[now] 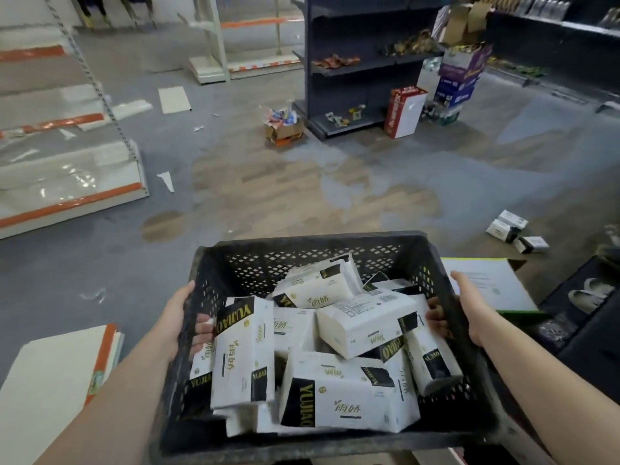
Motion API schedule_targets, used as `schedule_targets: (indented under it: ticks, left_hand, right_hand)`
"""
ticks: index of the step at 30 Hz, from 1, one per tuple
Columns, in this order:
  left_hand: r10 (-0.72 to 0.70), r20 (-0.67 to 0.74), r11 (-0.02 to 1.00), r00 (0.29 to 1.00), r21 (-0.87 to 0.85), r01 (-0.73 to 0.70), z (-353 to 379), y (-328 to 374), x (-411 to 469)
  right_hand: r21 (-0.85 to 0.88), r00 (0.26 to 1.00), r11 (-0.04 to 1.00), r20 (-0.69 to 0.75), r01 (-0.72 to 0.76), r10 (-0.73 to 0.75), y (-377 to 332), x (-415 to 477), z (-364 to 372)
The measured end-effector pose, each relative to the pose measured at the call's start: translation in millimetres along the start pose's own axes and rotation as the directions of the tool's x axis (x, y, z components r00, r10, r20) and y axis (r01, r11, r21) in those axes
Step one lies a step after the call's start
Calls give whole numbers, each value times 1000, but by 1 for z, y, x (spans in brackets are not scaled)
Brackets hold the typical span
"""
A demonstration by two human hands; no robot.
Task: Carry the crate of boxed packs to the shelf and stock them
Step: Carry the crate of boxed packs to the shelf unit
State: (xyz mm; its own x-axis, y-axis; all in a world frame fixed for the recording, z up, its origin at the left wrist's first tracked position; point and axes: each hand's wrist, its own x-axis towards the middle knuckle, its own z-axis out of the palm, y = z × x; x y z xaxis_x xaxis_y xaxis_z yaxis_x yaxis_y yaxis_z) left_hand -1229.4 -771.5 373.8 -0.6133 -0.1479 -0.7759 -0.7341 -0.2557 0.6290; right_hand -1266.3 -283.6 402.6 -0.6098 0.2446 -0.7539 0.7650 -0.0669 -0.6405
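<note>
Carrying step: left hand [183,317] and right hand [469,307], fingers curled inside, clamp the side walls of the black perforated plastic crate [302,260] at 6 o'clock, white-and-black boxed packs [349,401] heaped within. Next, probably: walking to the dark metal shelf [352,62] at 1 o'clock.

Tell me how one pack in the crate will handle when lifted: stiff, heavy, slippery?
Probably soft: the packs look like film-wrapped tissue with rounded corners, so one should give under a pinch. Likely light for its size: a whole heap is carried in one crate. The wrap looks smooth and they lie tilted on each other, so one may slide.
</note>
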Motion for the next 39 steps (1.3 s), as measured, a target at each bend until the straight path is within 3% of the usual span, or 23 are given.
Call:
schedule_targets:
  ticks: [16,30,39]
  left_hand:
    - [-40,139,991,989,136,21,131,210,175]
    - [11,197,957,980,283,-68,290,365,306]
    - [-62,350,902,935,420,-98,414,456,386]
  right_hand:
    - [217,992,976,-123,-13,41,-141,134,6]
    - [299,962,954,-263,4,79,-268,229,-35]
    - [434,910,900,-383,26,159,-315,287,-53]
